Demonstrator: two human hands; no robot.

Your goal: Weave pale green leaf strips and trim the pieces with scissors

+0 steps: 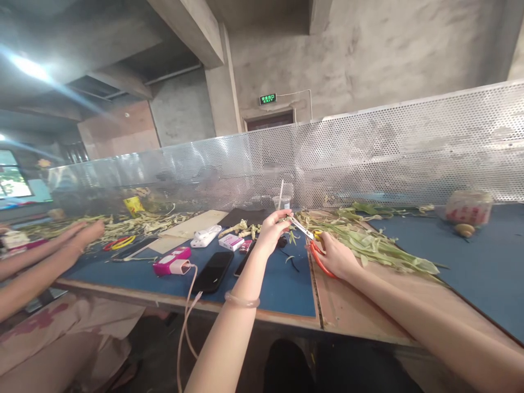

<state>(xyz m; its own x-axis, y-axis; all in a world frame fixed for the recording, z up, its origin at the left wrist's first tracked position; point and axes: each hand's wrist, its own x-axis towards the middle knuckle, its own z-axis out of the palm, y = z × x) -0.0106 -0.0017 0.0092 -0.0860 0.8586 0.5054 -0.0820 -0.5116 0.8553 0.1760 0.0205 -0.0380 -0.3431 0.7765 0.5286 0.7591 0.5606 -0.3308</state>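
My right hand [338,256] is closed around the handles of a pair of scissors [322,263], orange and yellow, with the metal blades pointing up and left. Close to the blade tips, my left hand [272,233] has its fingers pinched together; whatever sits between them is too small to make out. A bangle circles the left wrist. Right of the scissors lies a heap of long pale green leafy stalks [376,248] on a wooden board. Pale knobbly root-like pieces [241,228] lie behind my left hand.
A black phone [213,272], a magenta device [172,262] with a cable, a white charger [205,236] and a small box [231,242] lie left. A plastic cup [281,202] stands before the perforated metal panel [368,155]. A jar [469,206] stands right. Another person's hands [92,232] work at left.
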